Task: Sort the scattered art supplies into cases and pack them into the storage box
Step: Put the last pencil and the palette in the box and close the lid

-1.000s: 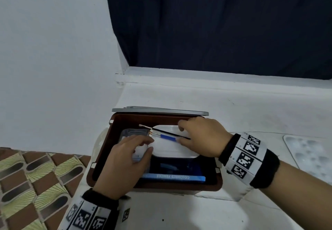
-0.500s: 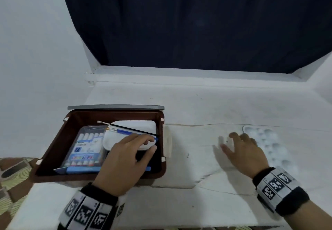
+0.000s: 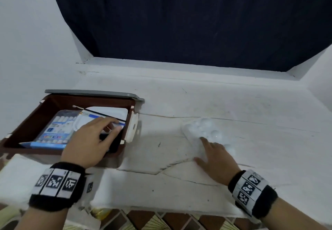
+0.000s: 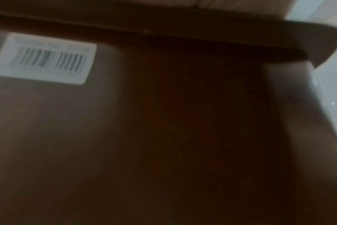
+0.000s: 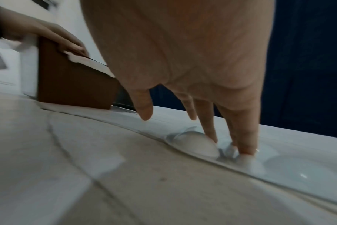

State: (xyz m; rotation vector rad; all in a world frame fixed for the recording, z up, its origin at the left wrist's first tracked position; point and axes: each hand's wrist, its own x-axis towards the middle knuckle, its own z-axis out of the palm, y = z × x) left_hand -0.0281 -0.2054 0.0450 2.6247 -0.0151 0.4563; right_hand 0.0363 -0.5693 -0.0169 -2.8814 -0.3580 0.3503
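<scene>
Reaching for the palette [image 3: 203, 131], the right hand [image 3: 215, 159] lays straight, spread fingers [image 5: 246, 141] on its wells. It lies on the table [image 3: 251, 114], right of the box [image 3: 59, 104], long axis running away and slightly left. Next, likely, lifting an edge. The left hand [image 3: 88, 143] rests flat inside the box.

Left hand [image 3: 86, 140] rests in the brown storage box [image 3: 53, 102]; right hand [image 3: 215, 159] touches the white palette [image 3: 201, 127].
</scene>
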